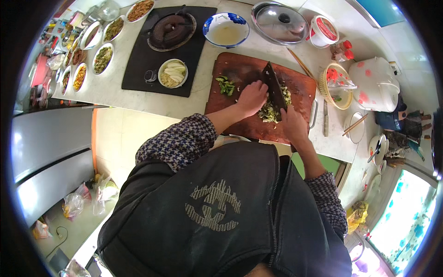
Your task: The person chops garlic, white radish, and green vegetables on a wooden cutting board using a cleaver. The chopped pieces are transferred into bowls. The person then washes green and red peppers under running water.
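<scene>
On a reddish-brown wooden cutting board [235, 121] lies a pile of chopped green and white vegetable [269, 112]. My right hand [293, 124] grips the handle end of a dark, broad-bladed cleaver [274, 86], its blade standing on edge in the pile. Against the blade's left side rests my left hand [253, 98], fingers bent over the vegetable; what its fingertips touch is hidden. Chopped bits also lie to the blade's right. A small heap of cut green pieces [225, 86] sits at the board's left.
Behind the board stand a blue-and-white bowl [226, 30] and a glass-lidded pan [280, 23]. A bowl of sliced vegetable [173, 73] rests on the black cooktop [138, 69]. To the right are chopsticks [300, 63], a knife [325, 119], a basket [323, 81] and a rice cooker [373, 85].
</scene>
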`<state>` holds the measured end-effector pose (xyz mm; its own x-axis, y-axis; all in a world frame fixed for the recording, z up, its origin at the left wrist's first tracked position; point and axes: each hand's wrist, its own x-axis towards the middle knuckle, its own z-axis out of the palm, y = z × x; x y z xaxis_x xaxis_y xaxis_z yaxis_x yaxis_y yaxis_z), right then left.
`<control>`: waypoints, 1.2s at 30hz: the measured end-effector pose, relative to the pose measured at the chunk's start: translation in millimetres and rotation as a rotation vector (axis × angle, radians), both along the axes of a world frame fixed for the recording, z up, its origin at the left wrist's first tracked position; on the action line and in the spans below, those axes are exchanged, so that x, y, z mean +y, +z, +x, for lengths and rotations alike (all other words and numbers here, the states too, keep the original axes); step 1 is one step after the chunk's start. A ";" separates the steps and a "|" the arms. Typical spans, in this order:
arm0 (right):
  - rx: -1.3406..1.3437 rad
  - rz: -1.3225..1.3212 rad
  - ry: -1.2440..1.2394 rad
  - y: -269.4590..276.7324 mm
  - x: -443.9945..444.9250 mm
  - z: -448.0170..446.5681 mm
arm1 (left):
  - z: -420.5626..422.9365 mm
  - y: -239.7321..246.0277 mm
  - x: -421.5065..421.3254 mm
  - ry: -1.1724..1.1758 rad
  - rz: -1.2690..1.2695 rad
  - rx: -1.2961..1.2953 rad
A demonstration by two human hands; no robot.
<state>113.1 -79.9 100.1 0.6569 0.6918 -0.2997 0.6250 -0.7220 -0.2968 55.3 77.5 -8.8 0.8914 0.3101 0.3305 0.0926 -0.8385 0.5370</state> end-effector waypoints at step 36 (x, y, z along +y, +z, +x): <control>0.050 0.081 0.018 -9.4 -11.7 -25.2 | -37.9 -0.2 -5.6 0.030 0.039 0.014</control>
